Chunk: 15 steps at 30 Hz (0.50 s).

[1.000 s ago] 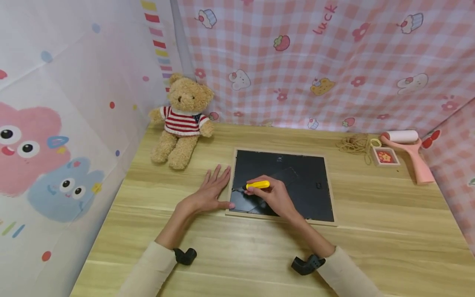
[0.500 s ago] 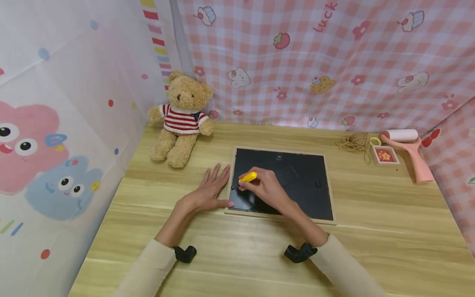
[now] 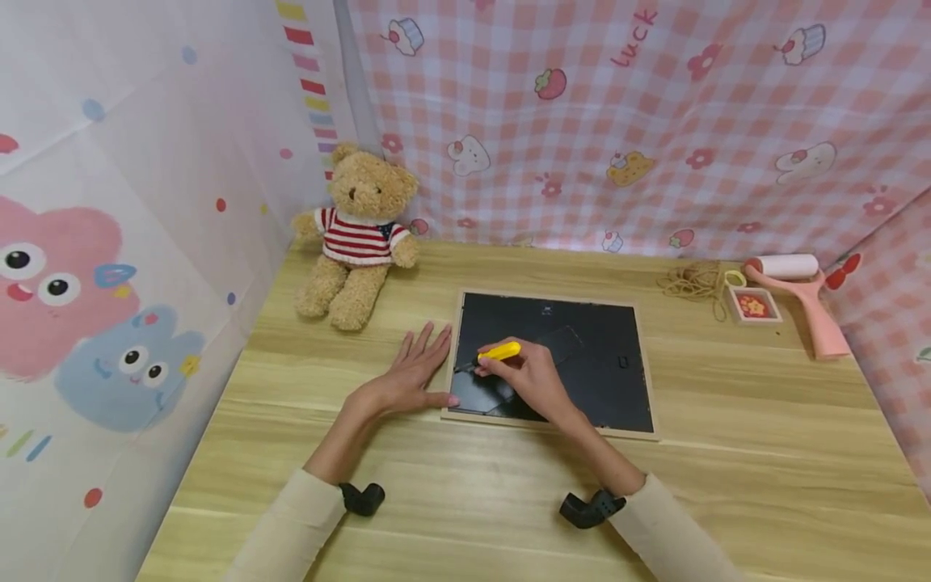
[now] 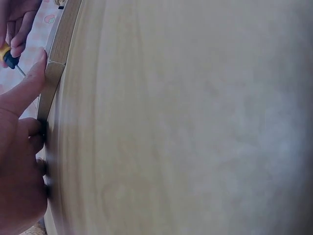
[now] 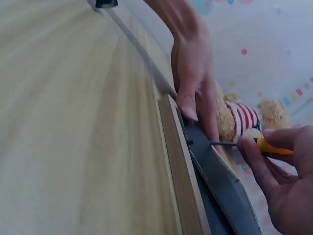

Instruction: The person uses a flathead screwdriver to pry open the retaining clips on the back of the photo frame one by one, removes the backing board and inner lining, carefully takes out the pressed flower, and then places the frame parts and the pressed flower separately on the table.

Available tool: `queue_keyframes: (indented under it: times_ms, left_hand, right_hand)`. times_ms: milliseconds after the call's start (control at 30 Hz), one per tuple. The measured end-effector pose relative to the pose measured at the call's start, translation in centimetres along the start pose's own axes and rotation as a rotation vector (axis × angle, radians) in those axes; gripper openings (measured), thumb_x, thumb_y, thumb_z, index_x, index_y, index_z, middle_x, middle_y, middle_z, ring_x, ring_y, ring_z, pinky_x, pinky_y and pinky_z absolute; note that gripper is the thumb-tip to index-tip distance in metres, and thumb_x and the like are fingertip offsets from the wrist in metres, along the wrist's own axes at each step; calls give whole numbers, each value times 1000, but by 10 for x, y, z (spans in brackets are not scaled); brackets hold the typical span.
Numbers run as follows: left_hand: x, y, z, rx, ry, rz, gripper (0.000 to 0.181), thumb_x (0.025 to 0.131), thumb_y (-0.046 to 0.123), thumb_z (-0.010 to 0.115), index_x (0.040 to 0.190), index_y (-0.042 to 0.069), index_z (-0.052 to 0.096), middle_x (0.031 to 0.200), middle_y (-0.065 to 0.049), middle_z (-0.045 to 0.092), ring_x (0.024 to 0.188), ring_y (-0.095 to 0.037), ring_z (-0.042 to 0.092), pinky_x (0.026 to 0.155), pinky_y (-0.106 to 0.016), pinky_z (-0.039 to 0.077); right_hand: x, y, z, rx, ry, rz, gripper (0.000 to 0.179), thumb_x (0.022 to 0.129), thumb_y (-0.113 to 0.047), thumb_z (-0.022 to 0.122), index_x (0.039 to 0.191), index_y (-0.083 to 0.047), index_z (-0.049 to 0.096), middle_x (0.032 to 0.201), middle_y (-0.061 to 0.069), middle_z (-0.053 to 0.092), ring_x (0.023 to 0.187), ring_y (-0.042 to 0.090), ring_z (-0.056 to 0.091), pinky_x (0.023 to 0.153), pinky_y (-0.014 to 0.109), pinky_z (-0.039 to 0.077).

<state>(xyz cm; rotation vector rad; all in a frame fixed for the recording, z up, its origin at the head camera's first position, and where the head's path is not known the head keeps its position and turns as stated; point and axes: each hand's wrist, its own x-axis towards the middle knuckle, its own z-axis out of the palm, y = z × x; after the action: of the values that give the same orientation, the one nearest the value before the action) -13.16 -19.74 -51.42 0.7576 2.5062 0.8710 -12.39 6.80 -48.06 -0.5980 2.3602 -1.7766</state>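
A picture frame point(image 3: 611, 323) lies back side up on the table, with a black backing board and a light wooden rim. My right hand point(image 3: 537, 378) pinches a screwdriver point(image 3: 500, 352) by its yellow handle. Its thin shaft points left, the tip at the backing's left edge, close to small metal tabs; in the right wrist view the screwdriver point(image 5: 274, 148) reaches toward that edge. My left hand point(image 3: 403, 384) lies with fingers spread along the frame's left side. In the left wrist view, the left thumb point(image 4: 30, 85) rests on the wooden rim.
A teddy bear point(image 3: 356, 242) in a striped sweater sits at the back left. Back right are a bundle of twine point(image 3: 691, 281), a small framed picture point(image 3: 754, 305) and a pink-handled roller point(image 3: 807, 303). A checked curtain point(image 3: 582, 121) hangs behind the wooden table point(image 3: 465, 501).
The screwdriver's handle swung steeper and to the left, then tilted back down to the right, its tip staying near the left edge. My left hand has stayed put.
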Motion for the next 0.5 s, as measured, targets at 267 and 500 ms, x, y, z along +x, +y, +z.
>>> queue_keyframes:
  times_ms: [267, 500]
  left_hand:
    - [-1, -3, 1, 10, 1, -13, 112, 102, 43, 77, 175, 3, 2, 186, -11, -7, 169, -34, -23, 134, -58, -19]
    - [1, -4, 2, 5, 8, 5, 112, 101, 48, 77, 175, 1, 5, 185, -13, -4, 170, -35, -21, 134, -58, -18]
  right_hand:
    - [15, -10, 3, -125, -90, -131, 16, 101, -4, 77, 113, 8, 78, 97, 15, 81, 85, 25, 82, 77, 30, 67]
    - [16, -25, 8, -307, -161, -257, 14, 102, -2, 77, 109, 8, 79, 101, 14, 74, 85, 23, 78, 75, 26, 66]
